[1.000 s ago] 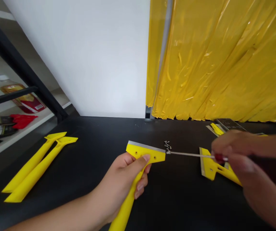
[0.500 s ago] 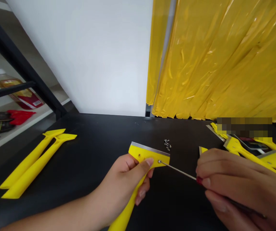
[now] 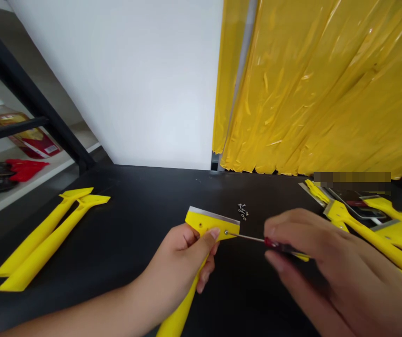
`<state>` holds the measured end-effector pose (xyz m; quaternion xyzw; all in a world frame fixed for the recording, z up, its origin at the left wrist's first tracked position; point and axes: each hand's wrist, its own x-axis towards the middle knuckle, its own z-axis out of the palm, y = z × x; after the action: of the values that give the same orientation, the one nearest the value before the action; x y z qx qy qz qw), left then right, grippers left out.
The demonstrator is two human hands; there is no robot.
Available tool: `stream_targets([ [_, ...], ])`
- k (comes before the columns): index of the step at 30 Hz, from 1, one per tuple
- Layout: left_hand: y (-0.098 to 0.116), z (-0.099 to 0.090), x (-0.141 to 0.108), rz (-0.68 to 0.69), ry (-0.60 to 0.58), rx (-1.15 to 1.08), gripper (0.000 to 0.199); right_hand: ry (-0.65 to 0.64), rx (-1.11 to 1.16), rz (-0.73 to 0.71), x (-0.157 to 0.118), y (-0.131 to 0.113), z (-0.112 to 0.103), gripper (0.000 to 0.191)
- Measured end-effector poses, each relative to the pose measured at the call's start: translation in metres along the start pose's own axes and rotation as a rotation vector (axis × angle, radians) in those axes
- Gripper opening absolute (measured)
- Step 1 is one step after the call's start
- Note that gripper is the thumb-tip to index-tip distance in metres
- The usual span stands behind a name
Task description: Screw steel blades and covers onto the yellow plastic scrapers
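My left hand [image 3: 186, 255] is closed around the neck of a yellow scraper [image 3: 195, 218] with a metal blade along its top edge, the thumb pressed on its face. One screw [image 3: 226, 232] sits in the right hole of the head; the left hole shows no screw. In my right hand [image 3: 330, 267] is a screwdriver [image 3: 270, 242] with a red and dark handle, held by the fingertips. Its thin shaft reaches left to the screw; whether the tip sits in the screw is hard to tell. Loose screws and nuts [image 3: 243, 211] lie beyond the scraper.
Two yellow scraper handles [image 3: 51, 238] lie at the left of the black table [image 3: 144, 196]. Several yellow scrapers [image 3: 365, 224] and a phone [image 3: 358, 210] are at the right. A white panel [image 3: 134, 84] and yellow plastic sheeting [image 3: 320, 93] stand behind. A bottle [image 3: 25, 133] rests on the left shelf.
My right hand has moved left and its fingers have loosened and shifted on the screwdriver. The shaft now lies flatter. The scraper has moved slightly left with my left hand.
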<state>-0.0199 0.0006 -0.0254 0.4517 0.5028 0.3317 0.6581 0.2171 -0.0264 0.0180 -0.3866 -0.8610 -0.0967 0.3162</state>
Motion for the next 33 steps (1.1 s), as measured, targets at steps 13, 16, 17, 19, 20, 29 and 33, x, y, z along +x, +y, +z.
stream_targets([
  [13, -0.004, -0.007, 0.018, -0.006, 0.029, 0.036, 0.041, -0.161, -0.136, 0.064, -0.005, 0.005, 0.021, 0.012],
  [16, -0.006, -0.01, 0.023, 0.01, 0.016, 0.088, 0.044, -0.16, -0.096, 0.104, -0.011, 0.011, 0.025, 0.015],
  [17, -0.007, -0.011, 0.024, 0.021, 0.017, 0.106, 0.045, -0.156, -0.08, 0.12, -0.012, 0.012, 0.026, 0.015],
  [19, -0.009, -0.012, 0.025, 0.044, 0.028, 0.137, 0.048, -0.168, -0.057, 0.148, -0.014, 0.013, 0.027, 0.016],
  [20, -0.01, -0.012, 0.025, 0.049, 0.036, 0.146, 0.048, -0.174, -0.051, 0.157, -0.015, 0.013, 0.028, 0.017],
  [29, -0.002, -0.008, 0.023, 0.029, 0.066, 0.201, 0.049, -0.184, -0.039, 0.142, -0.014, 0.014, 0.028, 0.015],
  [33, -0.002, -0.008, 0.024, 0.024, 0.066, 0.208, 0.047, -0.156, -0.045, 0.136, -0.01, 0.014, 0.028, 0.016],
])
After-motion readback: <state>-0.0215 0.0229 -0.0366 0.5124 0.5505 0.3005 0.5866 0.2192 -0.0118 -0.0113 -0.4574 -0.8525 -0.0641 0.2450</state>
